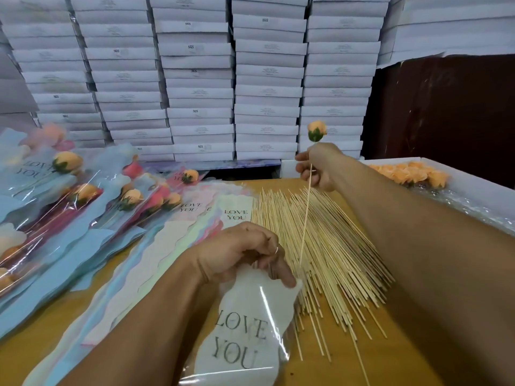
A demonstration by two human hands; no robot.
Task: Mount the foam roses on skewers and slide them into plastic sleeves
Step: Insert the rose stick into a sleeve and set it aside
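Rose (316, 130) raised on skewer (305, 213) | right hand (317, 168) pinching | left hand (245, 252) gripping sleeve (245, 330)

Both my forearms are bare from the frame's lower edge up to the wrists; no sleeves show. On my left hand (239, 252), low centre, a thin pale ring sits on one finger, perhaps silver; the glare makes it hard to tell. My right hand (320, 168), upper right of centre, wears nothing I can see.

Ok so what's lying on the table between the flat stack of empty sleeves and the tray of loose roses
In the head view, a fanned pile of bamboo skewers lies between the empty sleeves and the tray of roses.
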